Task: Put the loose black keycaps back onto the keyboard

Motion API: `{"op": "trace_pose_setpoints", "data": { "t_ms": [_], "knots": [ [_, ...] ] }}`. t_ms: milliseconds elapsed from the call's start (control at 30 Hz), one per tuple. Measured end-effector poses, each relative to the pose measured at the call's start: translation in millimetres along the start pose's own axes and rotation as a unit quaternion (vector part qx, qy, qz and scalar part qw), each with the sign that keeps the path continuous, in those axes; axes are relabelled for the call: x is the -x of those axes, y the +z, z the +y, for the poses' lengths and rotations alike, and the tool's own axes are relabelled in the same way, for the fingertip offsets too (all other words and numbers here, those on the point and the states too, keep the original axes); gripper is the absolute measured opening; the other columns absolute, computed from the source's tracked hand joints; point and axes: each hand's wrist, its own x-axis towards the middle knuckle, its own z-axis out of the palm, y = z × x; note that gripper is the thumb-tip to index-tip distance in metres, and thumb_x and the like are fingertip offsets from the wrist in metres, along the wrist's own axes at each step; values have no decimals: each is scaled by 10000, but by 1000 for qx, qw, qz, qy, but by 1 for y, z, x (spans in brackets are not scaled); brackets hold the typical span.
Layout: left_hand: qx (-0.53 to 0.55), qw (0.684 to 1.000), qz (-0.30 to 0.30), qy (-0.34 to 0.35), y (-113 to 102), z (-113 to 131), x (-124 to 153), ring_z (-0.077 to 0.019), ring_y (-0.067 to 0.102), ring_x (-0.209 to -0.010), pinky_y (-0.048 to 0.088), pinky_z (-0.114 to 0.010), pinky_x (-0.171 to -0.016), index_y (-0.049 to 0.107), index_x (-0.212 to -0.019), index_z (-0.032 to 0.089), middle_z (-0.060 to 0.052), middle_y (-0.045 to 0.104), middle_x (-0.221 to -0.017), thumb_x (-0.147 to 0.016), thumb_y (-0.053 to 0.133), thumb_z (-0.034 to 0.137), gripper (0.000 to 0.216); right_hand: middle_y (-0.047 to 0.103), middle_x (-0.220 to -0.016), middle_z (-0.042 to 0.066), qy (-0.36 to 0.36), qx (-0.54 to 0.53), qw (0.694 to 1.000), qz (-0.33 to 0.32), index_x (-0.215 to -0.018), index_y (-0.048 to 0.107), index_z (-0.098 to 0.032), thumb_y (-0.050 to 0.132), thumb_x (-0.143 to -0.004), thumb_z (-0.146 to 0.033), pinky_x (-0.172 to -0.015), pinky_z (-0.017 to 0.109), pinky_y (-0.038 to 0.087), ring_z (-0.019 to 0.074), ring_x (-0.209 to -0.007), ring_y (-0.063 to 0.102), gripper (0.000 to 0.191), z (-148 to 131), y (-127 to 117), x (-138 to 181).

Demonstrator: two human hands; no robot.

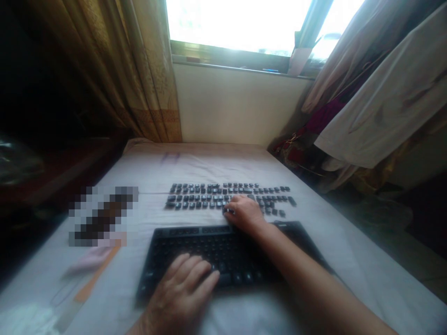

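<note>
A black keyboard base (195, 246) with its keys taken off lies on a white cloth-covered surface (342, 232). Beyond it, several loose black keycaps (195, 195) are laid out in rows. My right hand (244, 213) reaches over the keyboard's far edge to the keycap rows, fingers curled down onto a keycap there. My left hand (185, 284) rests on the keyboard's near left part, fingers stretched flat and slightly apart, holding nothing.
A blurred-out object (103, 216) lies left of the keycaps, with pinkish and orange flat items (94, 265) near it. Curtains (139, 70) hang at left, draped cloth (384, 93) at right, a bright window (237, 23) ahead. The surface's edge drops off at right.
</note>
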Motion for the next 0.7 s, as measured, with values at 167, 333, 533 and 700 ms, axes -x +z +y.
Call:
{"op": "trace_pose_setpoints", "data": {
  "t_ms": [167, 333, 533, 700],
  "knots": [
    [-4, 1000, -14, -2, -1, 1, 2, -170, 589, -1098, 337, -359, -1116, 687, -1142, 281, -6, 687, -1102, -973, 508, 220, 254, 716, -1024, 89, 4, -17, 1000, 11, -961, 775, -222, 657, -858, -254, -843, 309, 489, 243, -998, 628, 159, 0, 3, -1],
    [3, 1000, -16, -5, 1, -1, 4, -171, 587, -1102, 325, -360, -1123, 692, -1138, 277, 0, 689, -1106, -982, 492, 208, 263, 708, -1032, 83, 16, -40, 998, 43, -973, 757, -222, 651, -877, -249, -863, 318, 478, 235, -1009, 624, 146, 0, -3, 8],
    [8, 1000, -25, -2, -1, 0, 2, -174, 583, -1114, 324, -365, -1125, 692, -1149, 267, -6, 688, -1119, -1004, 471, 212, 270, 701, -969, 59, 15, -145, 986, 76, -933, 736, -212, 676, -868, -249, -836, 326, 493, 212, -929, 644, 96, -2, -17, 51],
    [7, 999, -34, 1, -7, 2, -2, -168, 590, -1094, 322, -354, -1120, 695, -1139, 261, -3, 697, -1105, -1033, 431, 232, 286, 700, -920, 40, -3, -268, 961, 62, -891, 717, -216, 704, -822, -188, -808, 316, 514, 193, -872, 656, 75, -12, -17, 95]
  ]
}}
